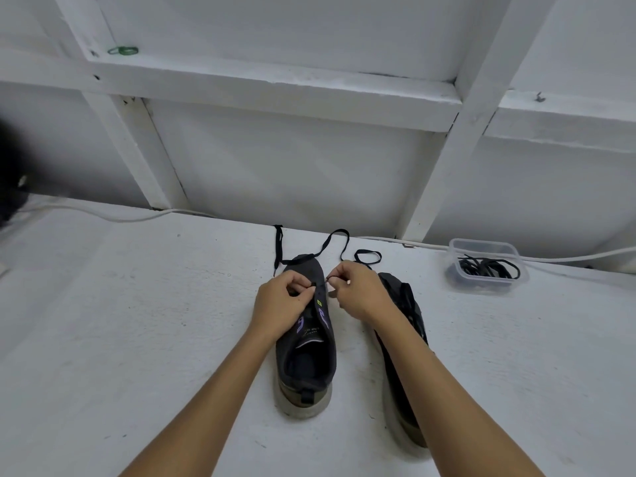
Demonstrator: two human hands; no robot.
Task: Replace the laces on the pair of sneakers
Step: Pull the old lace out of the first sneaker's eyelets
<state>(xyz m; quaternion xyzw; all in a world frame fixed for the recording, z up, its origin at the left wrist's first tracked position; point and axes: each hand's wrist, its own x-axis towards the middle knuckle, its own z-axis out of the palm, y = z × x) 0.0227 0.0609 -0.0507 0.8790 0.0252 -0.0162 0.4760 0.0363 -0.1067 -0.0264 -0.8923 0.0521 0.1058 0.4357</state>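
Two dark sneakers with pale soles stand on the white table, toes pointing away from me. On the left sneaker, my left hand grips the eyelet area of the upper. My right hand pinches the end of a black lace beside the same eyelets. The lace runs from the toe and loops on the table beyond the shoe. The right sneaker lies partly under my right forearm, and I cannot tell how its laces stand.
A clear plastic container with black laces inside stands at the back right. A white cable runs along the table's far edge under a white framed wall. A dark object sits at the far left.
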